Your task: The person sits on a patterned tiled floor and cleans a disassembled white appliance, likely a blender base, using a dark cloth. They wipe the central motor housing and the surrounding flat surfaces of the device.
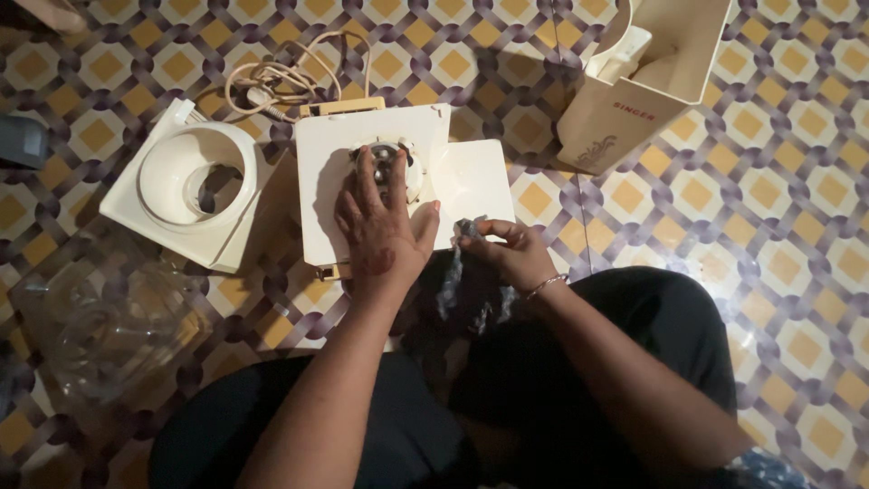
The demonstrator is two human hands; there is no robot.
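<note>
At the far left a clear plastic jar (109,330) lies on the patterned tile floor (797,181); it looks light, smooth and likely slippery. Beside it sits a cream ring-shaped housing (195,181), a stiff plastic shell with a round opening. Behind, a coiled cream cord (281,81) lies slack on the floor. In the middle stands the cream appliance base (380,172), boxy and rigid, probably fairly heavy from a motor inside; its flat sides seem the safest place to take hold. The left hand (380,226) rests on top of it, fingers spread flat over the round drive hub (389,163), pressing rather than gripping. Just to the right, the right hand (511,254) pinches a soft, limp dark cloth (457,272) between thumb and fingertips at the base's front edge. At the upper right stands a tall cream cover (634,100), hollow and probably light.
</note>
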